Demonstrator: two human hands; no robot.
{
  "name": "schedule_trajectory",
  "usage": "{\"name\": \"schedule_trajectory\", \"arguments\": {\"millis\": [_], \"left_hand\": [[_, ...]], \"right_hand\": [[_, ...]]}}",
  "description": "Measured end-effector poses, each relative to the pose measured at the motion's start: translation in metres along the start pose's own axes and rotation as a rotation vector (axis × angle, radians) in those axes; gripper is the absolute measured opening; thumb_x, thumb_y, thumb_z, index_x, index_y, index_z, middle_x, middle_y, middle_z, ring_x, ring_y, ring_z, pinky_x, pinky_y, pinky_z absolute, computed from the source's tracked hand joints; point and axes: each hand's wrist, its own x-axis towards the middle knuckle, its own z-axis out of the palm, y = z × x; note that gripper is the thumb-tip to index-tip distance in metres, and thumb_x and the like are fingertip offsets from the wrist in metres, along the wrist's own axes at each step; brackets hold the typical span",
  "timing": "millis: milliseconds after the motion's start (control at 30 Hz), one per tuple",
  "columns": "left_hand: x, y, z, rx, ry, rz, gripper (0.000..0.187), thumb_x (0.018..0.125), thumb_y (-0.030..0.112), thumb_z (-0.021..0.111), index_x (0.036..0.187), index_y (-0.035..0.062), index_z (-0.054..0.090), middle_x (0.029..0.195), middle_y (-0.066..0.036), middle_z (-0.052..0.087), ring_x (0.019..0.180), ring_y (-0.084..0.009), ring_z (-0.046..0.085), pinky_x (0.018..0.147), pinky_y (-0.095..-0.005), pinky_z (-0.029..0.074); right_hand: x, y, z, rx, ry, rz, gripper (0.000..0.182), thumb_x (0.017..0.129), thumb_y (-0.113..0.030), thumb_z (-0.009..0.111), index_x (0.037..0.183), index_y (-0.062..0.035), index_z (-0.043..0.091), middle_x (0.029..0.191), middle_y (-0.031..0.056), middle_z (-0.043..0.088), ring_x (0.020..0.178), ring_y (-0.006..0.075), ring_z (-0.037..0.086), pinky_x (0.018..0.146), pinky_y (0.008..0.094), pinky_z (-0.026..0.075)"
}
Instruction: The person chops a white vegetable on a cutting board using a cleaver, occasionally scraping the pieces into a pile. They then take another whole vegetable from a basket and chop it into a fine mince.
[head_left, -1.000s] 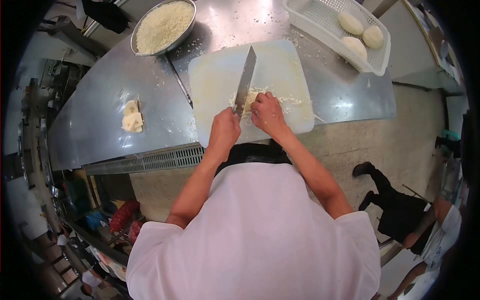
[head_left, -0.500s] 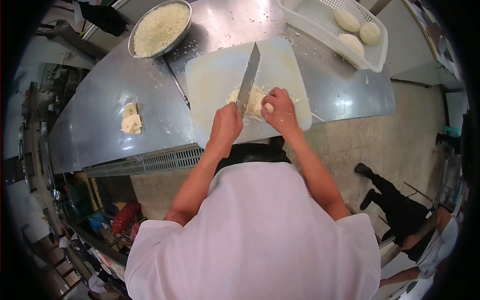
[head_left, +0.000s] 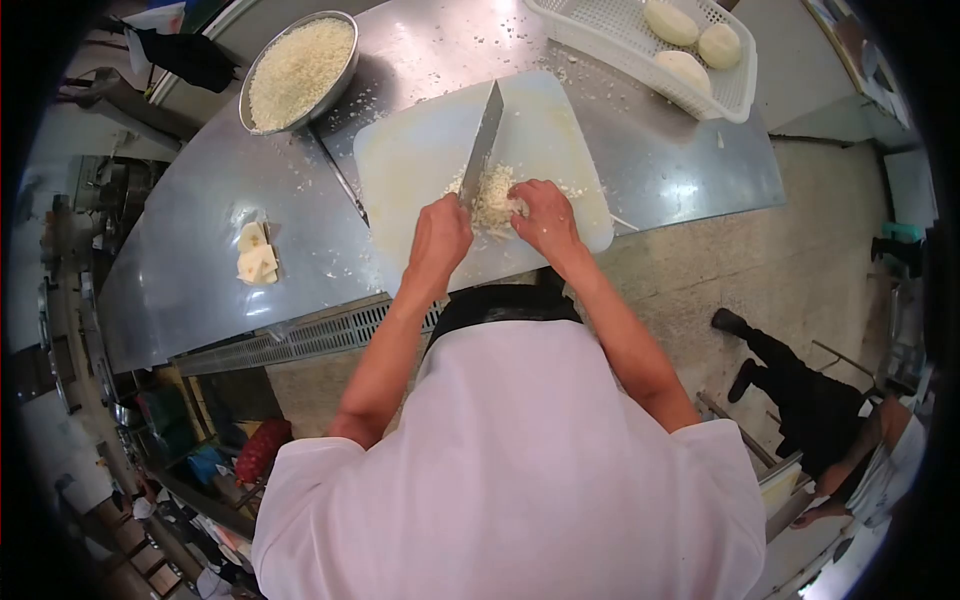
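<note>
My left hand [head_left: 440, 235] is closed round the handle of a large kitchen knife [head_left: 484, 137], whose long blade points away from me. The blade stands on the left side of a heap of finely chopped pale vegetable [head_left: 494, 205]. My right hand [head_left: 547, 218] is at the right side of this heap, fingers curled against the pieces. What lies under its fingertips is partly hidden. Beneath both is a white cutting board [head_left: 420, 150] with scattered bits.
A metal bowl [head_left: 352, 72] heaped with chopped bits stands back left, a steel rod [head_left: 340, 178] near it. Pale slices [head_left: 257, 262] lie left on the steel table [head_left: 190, 240]. A white basket [head_left: 740, 100] holds peeled round vegetables [head_left: 719, 46]. Another person [head_left: 810, 405] is at right.
The view has shifted slightly, so the table items sit a little further left. My right fingers have moved closer over the heap; a small pale piece that showed there is now hidden.
</note>
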Motion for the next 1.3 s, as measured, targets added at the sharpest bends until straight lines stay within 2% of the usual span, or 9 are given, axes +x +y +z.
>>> {"name": "schedule_trajectory", "arguments": {"millis": [33, 100, 233, 367, 567, 600, 1033, 1100, 1300], "left_hand": [[-0.003, 0.01, -0.007, -0.003, 0.004, -0.002, 0.02, 0.089, 0.008, 0.053, 0.076, -0.0066, 0.049, 0.06, -0.024, 0.052, 0.055, -0.0384, 0.053, 0.056, -0.0441, 0.043], [-0.014, 0.024, -0.017, 0.022, -0.027, -0.031, 0.013, 0.085, 0.002, 0.051, 0.078, -0.0083, 0.054, 0.075, -0.032, 0.057, 0.075, -0.0486, 0.057, 0.065, -0.0495, 0.044], [-0.005, 0.01, 0.011, -0.002, 0.024, 0.144, 0.011, 0.084, 0.001, 0.051, 0.079, -0.0082, 0.054, 0.072, -0.031, 0.056, 0.074, -0.0482, 0.056, 0.065, -0.0501, 0.043], [-0.007, 0.023, -0.008, -0.033, -0.086, -0.014, 0.013, 0.085, 0.002, 0.052, 0.078, -0.0084, 0.054, 0.075, -0.031, 0.058, 0.075, -0.0476, 0.058, 0.066, -0.0501, 0.045], [0.004, 0.019, 0.018, 0.034, -0.062, 0.088, 0.015, 0.085, 0.004, 0.053, 0.079, -0.0086, 0.056, 0.077, -0.032, 0.059, 0.077, -0.0472, 0.059, 0.069, -0.0504, 0.046], [0.0, 0.038, 0.001, 0.043, -0.112, 0.003, 0.014, 0.085, 0.004, 0.052, 0.082, -0.0088, 0.057, 0.077, -0.032, 0.059, 0.077, -0.0478, 0.059, 0.068, -0.0506, 0.046], [-0.003, 0.019, 0.034, 0.03, -0.069, 0.081, 0.014, 0.085, 0.004, 0.052, 0.081, -0.0087, 0.058, 0.077, -0.031, 0.059, 0.077, -0.0466, 0.06, 0.067, -0.0487, 0.047], [0.006, 0.019, 0.04, -0.018, 0.024, 0.189, 0.013, 0.085, 0.006, 0.057, 0.08, -0.0052, 0.055, 0.066, -0.027, 0.056, 0.065, -0.0437, 0.057, 0.06, -0.0471, 0.044], [-0.001, 0.011, 0.04, 0.011, 0.011, 0.168, 0.014, 0.087, 0.006, 0.054, 0.079, -0.0053, 0.054, 0.065, -0.026, 0.055, 0.06, -0.0431, 0.056, 0.057, -0.0463, 0.044]], "right_hand": [[-0.001, -0.001, -0.002, 0.007, 0.006, 0.011, 0.024, 0.066, -0.007, 0.067, 0.089, -0.0079, 0.064, 0.093, 0.0083, 0.061, 0.088, 0.0306, 0.057, 0.078, 0.0406, 0.05], [0.0, -0.005, -0.006, 0.02, 0.038, -0.007, 0.022, 0.066, -0.007, 0.067, 0.088, -0.008, 0.065, 0.091, 0.0084, 0.061, 0.088, 0.0307, 0.057, 0.077, 0.0407, 0.05], [0.001, -0.013, -0.006, 0.047, 0.039, -0.033, 0.02, 0.067, -0.007, 0.067, 0.087, -0.0078, 0.065, 0.088, 0.008, 0.062, 0.086, 0.0305, 0.057, 0.074, 0.041, 0.05], [0.006, -0.011, -0.003, -0.01, 0.013, -0.04, 0.015, 0.068, -0.006, 0.066, 0.083, -0.0071, 0.064, 0.087, 0.0081, 0.061, 0.084, 0.03, 0.057, 0.073, 0.0401, 0.051], [0.006, -0.008, -0.004, -0.059, 0.035, -0.087, 0.009, 0.068, -0.004, 0.064, 0.076, -0.0061, 0.063, 0.084, 0.0086, 0.06, 0.081, 0.0307, 0.057, 0.071, 0.04, 0.051], [0.005, -0.007, -0.005, -0.068, 0.001, -0.077, 0.01, 0.068, -0.003, 0.064, 0.077, -0.0062, 0.063, 0.084, 0.0088, 0.06, 0.081, 0.0308, 0.057, 0.071, 0.0403, 0.051], [0.002, -0.001, -0.006, -0.059, 0.009, -0.059, 0.013, 0.068, -0.003, 0.062, 0.08, -0.0061, 0.063, 0.084, 0.0087, 0.059, 0.083, 0.0315, 0.056, 0.071, 0.0419, 0.05], [-0.001, -0.001, -0.008, -0.052, 0.008, -0.064, 0.013, 0.068, -0.003, 0.063, 0.08, -0.0059, 0.063, 0.084, 0.0088, 0.059, 0.083, 0.0315, 0.056, 0.071, 0.042, 0.05], [-0.004, 0.002, -0.012, -0.028, -0.029, -0.031, 0.017, 0.067, -0.005, 0.066, 0.084, -0.0057, 0.064, 0.086, 0.0088, 0.059, 0.085, 0.0305, 0.056, 0.074, 0.041, 0.05]]}}
